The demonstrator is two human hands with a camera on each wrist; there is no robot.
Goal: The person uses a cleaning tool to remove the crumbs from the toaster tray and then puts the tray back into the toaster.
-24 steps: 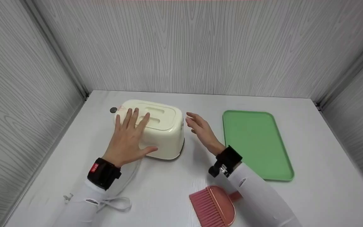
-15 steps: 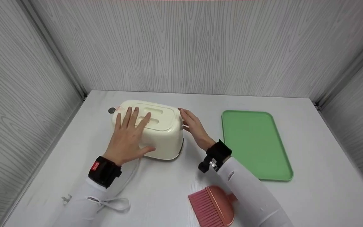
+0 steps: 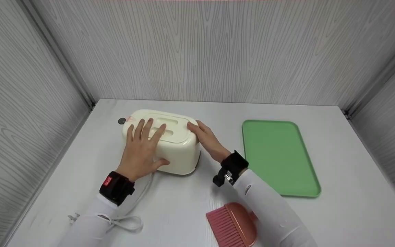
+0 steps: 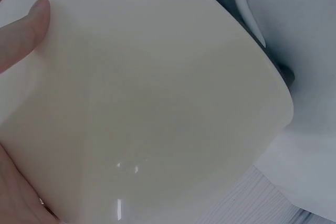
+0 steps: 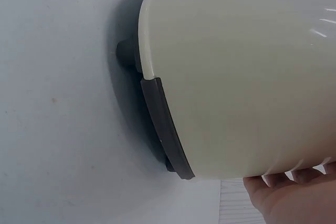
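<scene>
A cream toaster (image 3: 180, 154) with a lid bearing two recesses lies in front of me, its dark knob (image 3: 121, 120) at the left end. My left hand (image 3: 138, 154) grips its near left part, fingers spread and bent over the top. In the left wrist view the thumb (image 4: 26, 32) presses on the glossy side. At the right end, my right hand (image 3: 209, 140) holds the toaster with its thumb on the lid's corner. The right wrist view shows its fingers (image 5: 286, 182) against the casing, and a dark strip (image 5: 165, 129) along the toaster's lower edge.
A green tray (image 3: 279, 154) lies to the right. A small red brush (image 3: 233, 224) with pink bristles lies in front, its handle partly under my right forearm. The white cord (image 3: 144, 190) runs beneath my left sleeve to a plug (image 3: 73, 217). Grey wood-grain walls (image 3: 197, 51) enclose the table.
My right hand has moved left from beside the toaster to its right end, and its thumb now lies on the lid. The left hand's fingers have bent slightly; the toaster has barely shifted.
</scene>
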